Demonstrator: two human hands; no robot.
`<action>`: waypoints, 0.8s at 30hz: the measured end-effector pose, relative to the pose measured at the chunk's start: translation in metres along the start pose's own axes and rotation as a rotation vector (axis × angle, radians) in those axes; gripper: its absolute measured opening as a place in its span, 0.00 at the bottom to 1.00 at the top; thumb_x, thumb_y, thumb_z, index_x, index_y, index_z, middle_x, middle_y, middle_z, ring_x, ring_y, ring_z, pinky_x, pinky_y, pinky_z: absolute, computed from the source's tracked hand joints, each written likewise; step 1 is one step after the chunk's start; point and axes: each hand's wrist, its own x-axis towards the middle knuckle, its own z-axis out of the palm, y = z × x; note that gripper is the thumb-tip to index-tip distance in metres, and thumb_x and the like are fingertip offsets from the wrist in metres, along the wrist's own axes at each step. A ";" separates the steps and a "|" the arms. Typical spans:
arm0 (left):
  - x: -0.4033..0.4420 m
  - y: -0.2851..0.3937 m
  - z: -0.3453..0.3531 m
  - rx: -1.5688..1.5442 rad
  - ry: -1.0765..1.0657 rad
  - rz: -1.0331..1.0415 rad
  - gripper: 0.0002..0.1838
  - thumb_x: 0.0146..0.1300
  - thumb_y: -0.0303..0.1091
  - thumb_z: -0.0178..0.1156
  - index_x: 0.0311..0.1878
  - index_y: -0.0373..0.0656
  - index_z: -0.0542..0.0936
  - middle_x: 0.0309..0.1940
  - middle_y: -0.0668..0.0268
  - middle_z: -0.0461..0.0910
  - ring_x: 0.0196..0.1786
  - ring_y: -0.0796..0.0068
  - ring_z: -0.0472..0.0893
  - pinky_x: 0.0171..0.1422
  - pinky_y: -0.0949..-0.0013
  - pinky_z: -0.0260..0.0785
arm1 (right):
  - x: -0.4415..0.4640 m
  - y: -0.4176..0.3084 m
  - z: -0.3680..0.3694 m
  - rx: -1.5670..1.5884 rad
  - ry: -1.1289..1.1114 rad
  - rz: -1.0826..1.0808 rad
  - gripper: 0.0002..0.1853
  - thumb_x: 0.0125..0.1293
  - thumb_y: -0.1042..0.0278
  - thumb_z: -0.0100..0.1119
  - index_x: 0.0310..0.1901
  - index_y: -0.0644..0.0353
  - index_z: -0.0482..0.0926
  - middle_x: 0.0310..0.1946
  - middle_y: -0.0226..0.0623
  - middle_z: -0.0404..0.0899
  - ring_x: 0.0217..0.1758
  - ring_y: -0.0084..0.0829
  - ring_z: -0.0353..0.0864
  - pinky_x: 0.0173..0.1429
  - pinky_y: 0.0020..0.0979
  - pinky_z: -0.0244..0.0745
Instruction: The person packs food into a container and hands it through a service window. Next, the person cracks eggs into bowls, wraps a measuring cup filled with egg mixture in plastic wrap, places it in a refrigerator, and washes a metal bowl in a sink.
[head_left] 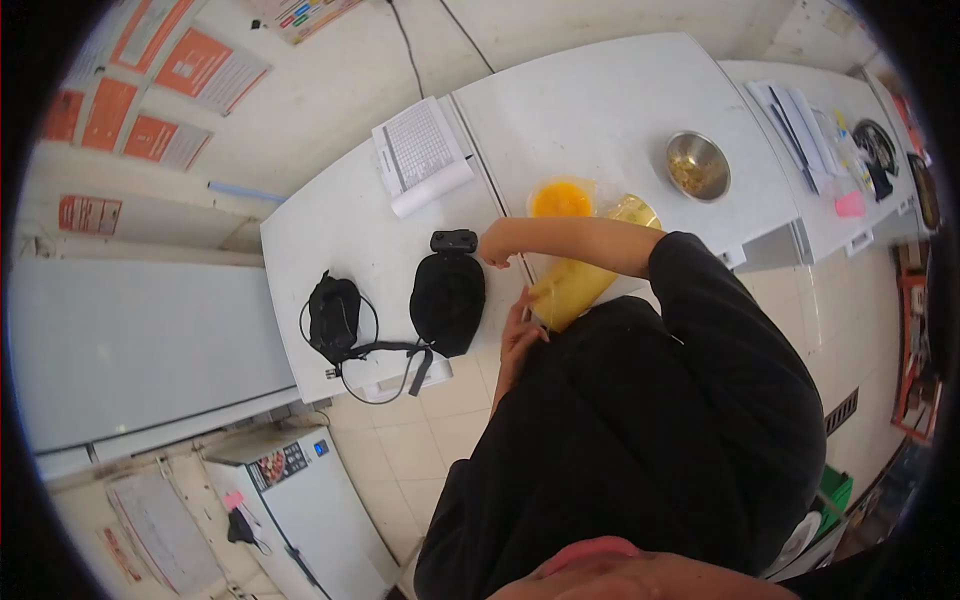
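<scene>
A long clear bag with yellow contents point(572, 290) lies slanted at the table's front edge, against the person's black shirt. My left hand point(518, 338) is closed at its lower left end, with something small and dark by the fingers. My right forearm crosses over the bag. At its end, my right hand point(495, 244) is closed beside a black device point(453, 241); whatever its fingers hold is hidden. Behind the forearm sits a clear container or bag of bright orange-yellow content point(562, 198), next to the bag's patterned upper end.
A steel bowl point(698, 166) with yellowish bits stands at the right. On the left are a black cap point(447, 303), a black pouch with straps point(334, 315) and an open notebook point(420, 150). Papers and a pink item point(849, 205) lie far right.
</scene>
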 end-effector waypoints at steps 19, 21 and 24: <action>0.172 -0.001 0.000 0.561 -0.318 0.275 0.39 0.52 0.30 0.70 0.66 0.36 0.62 0.58 0.51 0.72 0.57 0.56 0.76 0.58 0.63 0.71 | -0.039 -0.127 0.187 -0.037 1.262 0.871 0.31 0.60 0.64 0.52 0.67 0.35 0.62 0.72 0.44 0.48 0.77 0.50 0.42 0.58 0.85 0.39; 0.180 -0.010 -0.004 0.583 -0.303 0.309 0.35 0.55 0.26 0.67 0.66 0.37 0.64 0.53 0.50 0.77 0.55 0.54 0.78 0.57 0.61 0.72 | -0.055 -0.133 0.197 -0.013 1.297 0.881 0.32 0.60 0.65 0.53 0.67 0.32 0.61 0.74 0.43 0.44 0.77 0.53 0.40 0.57 0.85 0.42; 0.192 -0.015 -0.011 0.633 -0.321 0.381 0.27 0.57 0.23 0.64 0.61 0.32 0.69 0.57 0.50 0.75 0.59 0.59 0.76 0.59 0.64 0.70 | -0.094 -0.134 0.234 0.146 1.044 0.959 0.35 0.61 0.64 0.55 0.69 0.28 0.57 0.76 0.41 0.35 0.74 0.67 0.37 0.49 0.79 0.63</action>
